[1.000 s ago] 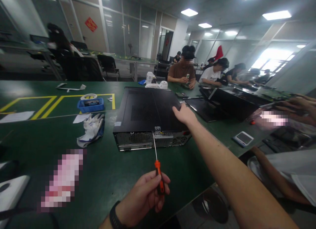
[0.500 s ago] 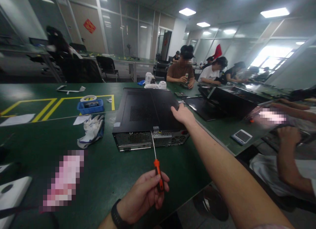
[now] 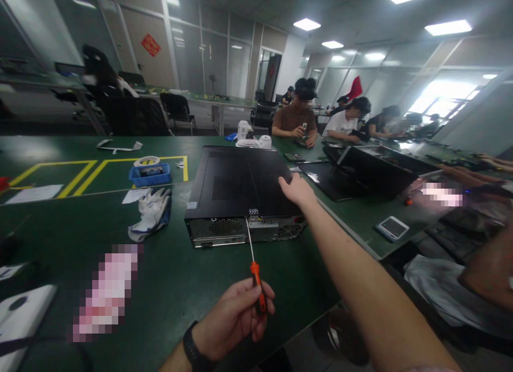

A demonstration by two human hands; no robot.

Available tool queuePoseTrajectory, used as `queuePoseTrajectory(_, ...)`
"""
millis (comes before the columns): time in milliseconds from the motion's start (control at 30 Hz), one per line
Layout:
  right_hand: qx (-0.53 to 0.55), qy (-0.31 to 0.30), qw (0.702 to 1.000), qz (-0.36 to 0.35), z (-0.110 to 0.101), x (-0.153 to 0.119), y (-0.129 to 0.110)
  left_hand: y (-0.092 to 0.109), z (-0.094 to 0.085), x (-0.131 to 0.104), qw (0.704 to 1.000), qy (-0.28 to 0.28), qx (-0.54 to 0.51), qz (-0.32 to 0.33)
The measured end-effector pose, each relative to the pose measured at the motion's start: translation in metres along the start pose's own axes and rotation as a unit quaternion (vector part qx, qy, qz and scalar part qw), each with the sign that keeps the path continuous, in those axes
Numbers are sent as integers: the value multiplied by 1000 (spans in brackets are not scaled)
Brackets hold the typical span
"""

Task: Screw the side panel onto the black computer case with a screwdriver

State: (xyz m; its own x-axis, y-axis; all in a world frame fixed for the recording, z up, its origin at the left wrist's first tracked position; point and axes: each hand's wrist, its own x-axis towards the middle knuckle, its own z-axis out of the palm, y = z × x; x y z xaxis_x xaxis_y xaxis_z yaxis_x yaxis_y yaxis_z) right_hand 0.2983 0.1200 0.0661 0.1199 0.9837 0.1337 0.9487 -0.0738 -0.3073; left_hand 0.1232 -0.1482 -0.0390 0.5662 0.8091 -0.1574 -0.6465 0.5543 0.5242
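Observation:
A black desktop computer case (image 3: 228, 174) lies flat on the green table, its metal back panel facing me. My left hand (image 3: 236, 316), with a dark watch band at the wrist, has its fingers wrapped round the orange and black handle of a screwdriver (image 3: 256, 281). The screwdriver's thin shaft points up and away, its tip meeting the top of the back panel near the middle; any screw there is too small to make out. Over the case's right edge, my right hand (image 3: 298, 190) grips with the thumb on top and the fingers partly hidden down the side.
Left of the case lie work gloves (image 3: 150, 214), a blue tray (image 3: 150, 175) and a tape roll (image 3: 146, 162). Behind it stand white plastic parts (image 3: 253, 139). To the right are an opened black case (image 3: 374, 169) and a small scale (image 3: 391, 229). Several people sit along the tables.
The view has shifted slightly, so everything sits a little lower and further right. Both hands keep their hold, with the screwdriver tip at the same spot. The arm of a person at right has moved.

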Motion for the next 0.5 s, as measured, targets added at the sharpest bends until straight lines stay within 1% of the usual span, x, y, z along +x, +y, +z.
queuePoseTrajectory(100, 33, 53, 998, -9, -1, 0, 1, 1, 1, -1, 1000, -9, -2, 1)
queuePoseTrajectory(200, 112, 141, 983, -19, -9, -4, 2, 1, 0, -2, 1000, -11, 1, 3)
queuePoseTrajectory(267, 181, 203, 962, -20, -20, -16, 4, 1, 0, -2, 1000, -13, 1, 6)
queuePoseTrajectory(333, 225, 247, 941, -51, -34, -39, 8, 1, 0, -2, 1000, -13, 1, 8)
queuePoseTrajectory(367, 240, 244, 937, -65, -40, -54, 13, 1, 1, -2, 1000, -14, 2, 8)
queuePoseTrajectory(400, 255, 228, 936, -80, -45, -73, 19, 2, 2, -2, 1000, -13, 2, 8)
queuePoseTrajectory(467, 272, 151, 944, -115, -50, -119, 37, 3, 4, -3, 1000, -8, 5, 3)
queuePoseTrajectory(500, 254, 88, 954, -131, -48, -144, 48, 3, 5, -4, 1000, -4, 7, 1)
